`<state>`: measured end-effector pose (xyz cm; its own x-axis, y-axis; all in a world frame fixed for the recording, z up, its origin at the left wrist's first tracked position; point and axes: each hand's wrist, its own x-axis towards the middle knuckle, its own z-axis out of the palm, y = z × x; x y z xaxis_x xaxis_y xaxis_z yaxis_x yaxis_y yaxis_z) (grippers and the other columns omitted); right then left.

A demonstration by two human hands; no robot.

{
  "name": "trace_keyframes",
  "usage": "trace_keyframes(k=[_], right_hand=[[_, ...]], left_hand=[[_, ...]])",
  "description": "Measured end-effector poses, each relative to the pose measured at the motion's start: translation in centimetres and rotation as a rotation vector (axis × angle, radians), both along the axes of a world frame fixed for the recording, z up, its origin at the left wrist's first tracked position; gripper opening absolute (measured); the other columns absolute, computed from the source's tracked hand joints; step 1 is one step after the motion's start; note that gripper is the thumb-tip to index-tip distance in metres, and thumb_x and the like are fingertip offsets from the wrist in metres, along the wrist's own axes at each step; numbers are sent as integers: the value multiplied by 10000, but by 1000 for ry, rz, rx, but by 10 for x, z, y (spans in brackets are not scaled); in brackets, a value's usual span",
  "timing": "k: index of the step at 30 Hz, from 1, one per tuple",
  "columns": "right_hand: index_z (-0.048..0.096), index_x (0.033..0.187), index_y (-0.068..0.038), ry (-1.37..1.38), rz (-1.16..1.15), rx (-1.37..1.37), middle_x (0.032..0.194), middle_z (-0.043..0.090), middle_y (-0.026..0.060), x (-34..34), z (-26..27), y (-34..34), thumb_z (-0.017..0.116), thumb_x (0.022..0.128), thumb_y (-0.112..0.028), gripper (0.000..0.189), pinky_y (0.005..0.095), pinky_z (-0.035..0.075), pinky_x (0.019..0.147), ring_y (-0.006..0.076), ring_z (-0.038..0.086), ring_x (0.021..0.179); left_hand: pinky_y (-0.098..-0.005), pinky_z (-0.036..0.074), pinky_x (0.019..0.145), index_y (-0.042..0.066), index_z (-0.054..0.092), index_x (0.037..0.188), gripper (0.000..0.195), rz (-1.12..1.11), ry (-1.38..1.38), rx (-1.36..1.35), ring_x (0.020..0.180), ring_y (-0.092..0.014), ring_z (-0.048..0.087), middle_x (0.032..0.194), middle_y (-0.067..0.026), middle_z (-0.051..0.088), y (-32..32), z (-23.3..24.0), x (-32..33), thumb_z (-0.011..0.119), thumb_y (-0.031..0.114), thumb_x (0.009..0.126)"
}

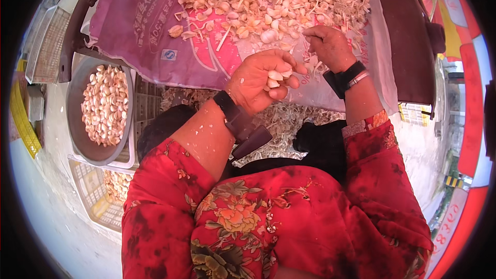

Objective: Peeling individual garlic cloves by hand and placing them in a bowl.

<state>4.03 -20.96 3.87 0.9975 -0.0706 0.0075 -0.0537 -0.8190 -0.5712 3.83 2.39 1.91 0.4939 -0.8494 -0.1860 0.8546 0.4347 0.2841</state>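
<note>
My left hand is cupped palm up with several pale garlic cloves in its curled fingers. Flecks of garlic skin stick to the wrist and forearm. To the right, my right hand bends its fingers just above the sack, near the edge of the garlic heap; its fingertips partly hide each other, so whether they pinch anything is unclear. Spread before me is a heap of loose cloves, stems and papery skins. A larger whitish garlic piece lies at its near edge, between my hands.
The heap rests on a purple printed woven sack over a dark brown tabletop. At left, a grey basin holds many cloves. Below it, a plastic crate contains more cloves. Garlic skins litter the floor beneath the table edge.
</note>
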Motion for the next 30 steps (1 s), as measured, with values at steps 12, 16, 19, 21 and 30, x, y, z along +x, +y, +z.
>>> trace_keyframes(k=[12,16,19,21,30], right_hand=[[659,1076,-85,95,122,-561,979,664,195,75,-28,0,553,825,-134,276,420,502,819,353,633,936],[646,1064,-53,6,-51,-338,949,685,166,49,-11,3,570,872,-175,240,385,520,755,307,667,863],[648,1028,-23,33,-8,183,870,682,138,11,4,15,607,874,-119,185,316,527,652,215,671,744],[652,992,-10,34,95,289,827,672,118,-18,10,28,626,869,-87,147,279,514,608,166,653,699],[633,778,-74,22,333,-117,737,638,116,-36,11,54,605,871,-305,250,412,493,619,321,629,709]], left_hand=[[-200,359,349,10,546,985,129,-84,13,144,511,-116,578,785,-97,615,-7,-17,6,583,60,872],[-201,374,373,26,558,971,131,-41,17,219,551,-114,582,788,-93,619,-9,-18,4,567,140,906],[-216,387,410,39,564,970,240,-12,18,322,596,-136,587,799,-86,622,-13,-19,2,493,267,957],[-228,391,436,46,565,973,337,20,39,375,623,-153,587,804,-75,622,-17,-19,2,426,353,981],[-226,353,418,72,544,933,318,13,19,404,578,-129,529,737,-31,570,-24,-21,-3,435,367,973]])
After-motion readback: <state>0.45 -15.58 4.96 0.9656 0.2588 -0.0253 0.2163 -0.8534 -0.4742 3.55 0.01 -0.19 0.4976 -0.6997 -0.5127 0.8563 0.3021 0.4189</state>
